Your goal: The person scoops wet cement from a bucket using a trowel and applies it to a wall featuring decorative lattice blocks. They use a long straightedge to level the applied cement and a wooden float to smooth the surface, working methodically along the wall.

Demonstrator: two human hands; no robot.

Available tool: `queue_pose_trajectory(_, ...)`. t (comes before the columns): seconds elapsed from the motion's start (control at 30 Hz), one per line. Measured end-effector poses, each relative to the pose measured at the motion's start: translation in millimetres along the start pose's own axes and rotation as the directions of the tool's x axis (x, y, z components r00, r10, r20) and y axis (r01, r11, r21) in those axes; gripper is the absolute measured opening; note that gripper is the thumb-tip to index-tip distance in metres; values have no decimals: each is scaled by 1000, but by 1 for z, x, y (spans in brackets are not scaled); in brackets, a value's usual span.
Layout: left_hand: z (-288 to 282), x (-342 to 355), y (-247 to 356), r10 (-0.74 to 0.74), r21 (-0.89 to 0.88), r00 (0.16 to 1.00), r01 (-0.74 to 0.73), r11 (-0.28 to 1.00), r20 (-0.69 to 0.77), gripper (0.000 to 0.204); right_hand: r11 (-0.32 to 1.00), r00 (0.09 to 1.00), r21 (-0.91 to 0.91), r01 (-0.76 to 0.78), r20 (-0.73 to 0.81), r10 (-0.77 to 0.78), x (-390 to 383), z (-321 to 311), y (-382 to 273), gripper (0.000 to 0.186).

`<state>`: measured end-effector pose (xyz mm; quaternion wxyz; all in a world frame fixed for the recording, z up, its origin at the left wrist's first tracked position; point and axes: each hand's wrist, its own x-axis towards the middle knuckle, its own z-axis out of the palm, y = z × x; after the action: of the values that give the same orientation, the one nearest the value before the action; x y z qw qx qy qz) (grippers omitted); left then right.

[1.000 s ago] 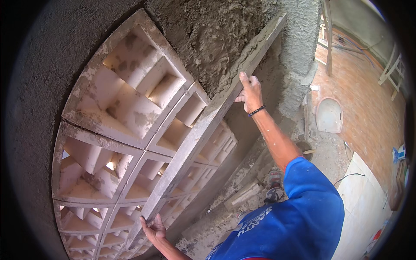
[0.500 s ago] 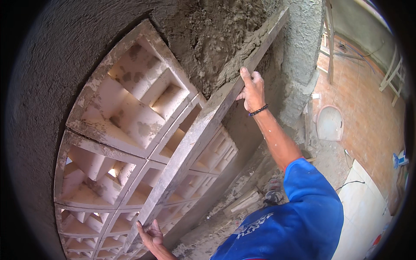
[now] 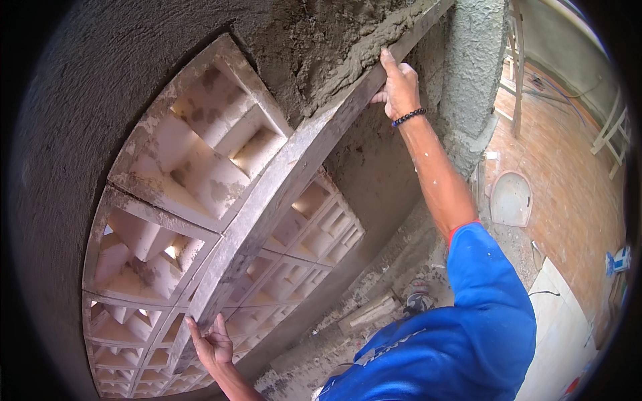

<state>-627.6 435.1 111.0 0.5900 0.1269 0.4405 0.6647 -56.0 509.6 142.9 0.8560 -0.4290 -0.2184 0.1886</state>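
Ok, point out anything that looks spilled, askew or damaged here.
Dark grey smudges mark the pale breeze blocks, standing out against their lighter faces. Lumpy mortar is also heaped along the upper part of the straightedge, uneven against its straight side.

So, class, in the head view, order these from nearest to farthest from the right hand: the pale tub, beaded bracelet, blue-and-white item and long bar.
1. Long bar: held by the right hand.
2. Beaded bracelet: on that wrist.
3. Pale tub: on the floor, to the right.
4. Blue-and-white item: farther right, near the picture's edge.
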Motion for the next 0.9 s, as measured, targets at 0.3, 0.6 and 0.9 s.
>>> queue_pose_trajectory(0.3, 27, -9, 26, 60, -56, 997, -57, 997, 54, 40, 997, 999, -60, -45, 27, 47, 18, 12, -25, 54)
queue_pose_trajectory(0.6, 24, -9, 42, 39, -79, 995, -31, 996, 97, 40, 999, 999, -38, -33, -13, 32, -1, 26, -38, 70)
queue_pose_trajectory(0.9, -3, 7, 90, 44, -111, 990, -29, 993, 135, 36, 984, 983, 18, -175, 54, 174, -30, 59, -66, 67)
